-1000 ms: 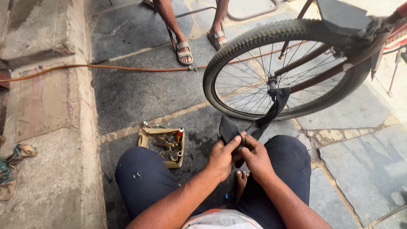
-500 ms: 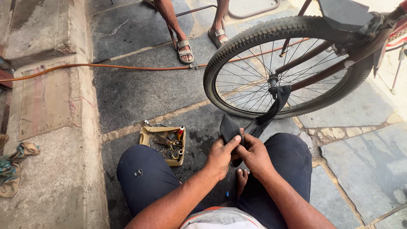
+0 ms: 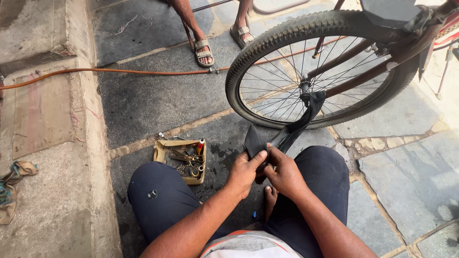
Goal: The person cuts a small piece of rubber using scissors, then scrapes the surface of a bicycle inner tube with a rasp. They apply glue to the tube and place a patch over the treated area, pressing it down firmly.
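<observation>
A black rubber inner tube (image 3: 299,122) hangs from the hub of a bicycle wheel (image 3: 330,67) down to my lap. My left hand (image 3: 244,173) pinches the folded flat end of the tube, thumb on top. My right hand (image 3: 286,174) grips the same tube just to the right, fingers curled over it. Both hands meet between my knees, above my bare foot. The wheel stands upright in front of me, with its tyre on the stone floor.
A small open box of metal tools (image 3: 181,160) lies left of my knee. An orange hose (image 3: 119,71) crosses the pavement. Another person's sandalled feet (image 3: 204,50) stand behind the wheel. A raised concrete step (image 3: 43,143) with a rag (image 3: 14,184) runs along the left.
My hands stay on the tube and have shifted only slightly. The view has drifted a little, nothing else moved.
</observation>
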